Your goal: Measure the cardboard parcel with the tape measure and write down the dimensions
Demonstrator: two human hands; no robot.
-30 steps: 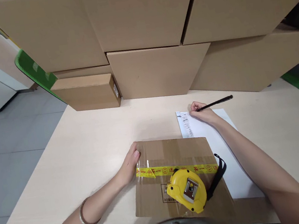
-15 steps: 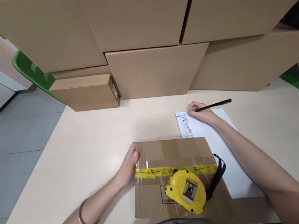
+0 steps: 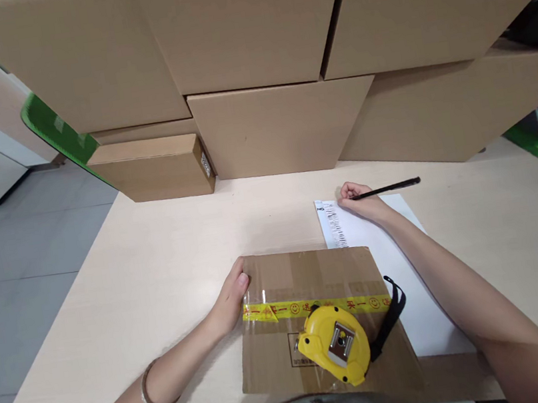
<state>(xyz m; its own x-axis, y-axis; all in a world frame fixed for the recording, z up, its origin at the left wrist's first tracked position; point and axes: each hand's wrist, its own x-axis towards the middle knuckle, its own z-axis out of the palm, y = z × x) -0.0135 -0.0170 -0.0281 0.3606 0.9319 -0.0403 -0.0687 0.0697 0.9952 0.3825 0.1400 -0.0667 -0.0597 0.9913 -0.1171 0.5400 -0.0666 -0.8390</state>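
My right hand (image 3: 357, 200) is closed around a black pen (image 3: 393, 187), resting on a white sheet of paper (image 3: 424, 313) with a column of handwriting along its left side. The pen's tip is hidden by my fingers. My left hand (image 3: 233, 298) grips the left edge of a brown cardboard box (image 3: 309, 269), thumb on top, fingers out of sight. Yellow printed tape runs across the box. On top of it lies a yellow tape measure (image 3: 335, 345) with a black wrist strap. The box covers part of the sheet.
Large cardboard boxes (image 3: 283, 128) are stacked along the back of the pale wooden table (image 3: 154, 245). A smaller box (image 3: 158, 171) lies in front of them at the left, beside a green panel (image 3: 53, 129). Dark items stand at the far right edge.
The outer end of the pen has shifted very slightly to the right. My left hand, the box and the tape measure stay as they were.
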